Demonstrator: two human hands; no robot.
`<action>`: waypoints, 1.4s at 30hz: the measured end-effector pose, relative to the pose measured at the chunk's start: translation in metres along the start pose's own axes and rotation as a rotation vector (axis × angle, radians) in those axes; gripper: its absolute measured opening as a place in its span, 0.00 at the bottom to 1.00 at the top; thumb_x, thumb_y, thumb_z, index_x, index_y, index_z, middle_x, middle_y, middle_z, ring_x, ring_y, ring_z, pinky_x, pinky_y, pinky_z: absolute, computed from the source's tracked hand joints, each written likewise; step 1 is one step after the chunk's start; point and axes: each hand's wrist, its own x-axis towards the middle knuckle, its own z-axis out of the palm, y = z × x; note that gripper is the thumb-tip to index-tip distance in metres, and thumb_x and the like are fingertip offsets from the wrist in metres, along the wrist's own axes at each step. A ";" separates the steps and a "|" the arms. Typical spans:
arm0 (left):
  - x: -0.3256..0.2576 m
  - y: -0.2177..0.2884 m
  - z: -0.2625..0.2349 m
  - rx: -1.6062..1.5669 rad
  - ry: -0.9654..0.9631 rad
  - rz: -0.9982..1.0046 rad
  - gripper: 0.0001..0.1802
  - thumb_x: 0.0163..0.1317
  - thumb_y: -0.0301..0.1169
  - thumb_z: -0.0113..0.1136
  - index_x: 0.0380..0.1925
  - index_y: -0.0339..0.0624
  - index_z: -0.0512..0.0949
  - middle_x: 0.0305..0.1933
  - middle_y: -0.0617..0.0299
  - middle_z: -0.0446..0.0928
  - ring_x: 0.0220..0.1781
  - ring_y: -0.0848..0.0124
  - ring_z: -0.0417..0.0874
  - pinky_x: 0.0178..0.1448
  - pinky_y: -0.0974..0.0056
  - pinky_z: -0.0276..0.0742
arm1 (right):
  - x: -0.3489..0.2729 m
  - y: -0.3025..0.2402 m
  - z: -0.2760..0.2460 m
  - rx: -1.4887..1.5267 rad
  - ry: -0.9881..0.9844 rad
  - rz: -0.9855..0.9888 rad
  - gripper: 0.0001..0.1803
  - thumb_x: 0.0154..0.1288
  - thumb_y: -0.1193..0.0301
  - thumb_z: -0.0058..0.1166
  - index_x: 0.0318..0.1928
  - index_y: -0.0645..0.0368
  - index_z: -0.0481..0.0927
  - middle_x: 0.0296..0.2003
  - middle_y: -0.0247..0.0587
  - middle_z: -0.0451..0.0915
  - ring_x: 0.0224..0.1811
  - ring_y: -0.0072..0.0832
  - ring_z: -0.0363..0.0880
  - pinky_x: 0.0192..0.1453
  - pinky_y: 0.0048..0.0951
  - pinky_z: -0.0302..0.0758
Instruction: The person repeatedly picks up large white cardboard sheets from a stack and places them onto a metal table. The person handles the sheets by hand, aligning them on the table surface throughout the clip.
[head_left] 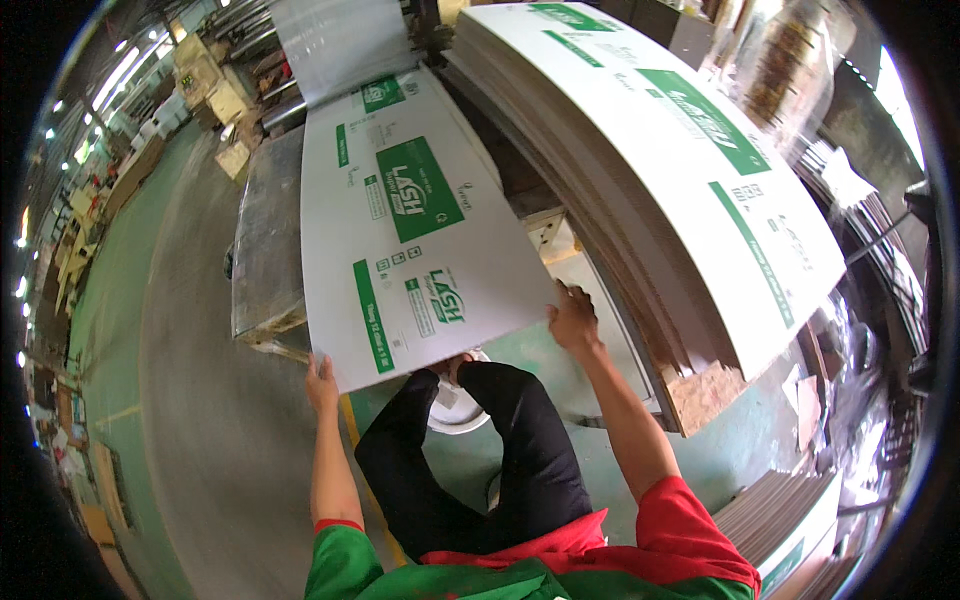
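Note:
A large white cardboard sheet with green print (470,290) stretches away from me, its far end at a machine feed under a clear plastic sheet (345,45). At its near left corner, my left hand (322,384) grips the edge, thumb on top. My right hand (575,318) is closed on the near right corner, with its fingers partly hidden from view. Between the two hands the sheet's near edge hangs above my knees. To the right rises a tall stack of similar printed cardboard sheets (700,190), close beside my right forearm.
The stack rests on a wooden board (708,398). A grey metal table (268,235) lies left of the sheet. Between my feet is a white round tub (462,410). More stacked cardboard (780,525) sits at the lower right, and a grey floor lane (215,400) runs along the left.

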 end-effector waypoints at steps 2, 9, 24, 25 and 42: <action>-0.014 0.011 0.002 0.272 0.085 0.015 0.37 0.69 0.47 0.59 0.69 0.33 0.65 0.70 0.35 0.64 0.71 0.44 0.67 0.69 0.48 0.68 | -0.071 -0.009 -0.051 0.006 0.391 -0.453 0.29 0.64 0.71 0.58 0.66 0.58 0.70 0.62 0.52 0.71 0.66 0.50 0.67 0.68 0.47 0.66; -0.131 0.006 0.027 0.463 -0.091 0.451 0.29 0.65 0.45 0.63 0.58 0.35 0.73 0.71 0.35 0.58 0.71 0.39 0.62 0.71 0.46 0.65 | -0.193 0.101 -0.200 -0.413 0.626 -0.003 0.37 0.58 0.70 0.67 0.67 0.63 0.69 0.69 0.53 0.66 0.75 0.46 0.60 0.77 0.47 0.57; -0.230 0.192 -0.068 -0.837 -0.919 0.348 0.42 0.70 0.59 0.51 0.65 0.29 0.65 0.65 0.44 0.72 0.60 0.52 0.80 0.59 0.49 0.79 | -0.174 -0.064 -0.360 -0.682 0.644 -0.536 0.11 0.62 0.70 0.57 0.44 0.56 0.82 0.38 0.40 0.83 0.36 0.39 0.82 0.40 0.38 0.79; -0.249 0.218 -0.066 -1.141 -1.171 0.325 0.44 0.70 0.61 0.48 0.67 0.29 0.62 0.66 0.43 0.70 0.60 0.51 0.80 0.58 0.48 0.80 | -0.193 -0.092 -0.344 -0.744 0.647 -0.683 0.13 0.60 0.72 0.58 0.47 0.56 0.82 0.41 0.43 0.82 0.40 0.40 0.81 0.44 0.40 0.78; -0.336 0.011 -0.174 -0.652 -0.435 -0.135 0.25 0.66 0.39 0.63 0.56 0.34 0.75 0.46 0.59 0.79 0.47 0.72 0.79 0.54 0.64 0.74 | -0.295 0.106 -0.193 0.267 0.508 0.361 0.26 0.71 0.59 0.58 0.58 0.68 0.77 0.36 0.50 0.85 0.35 0.32 0.82 0.41 0.32 0.78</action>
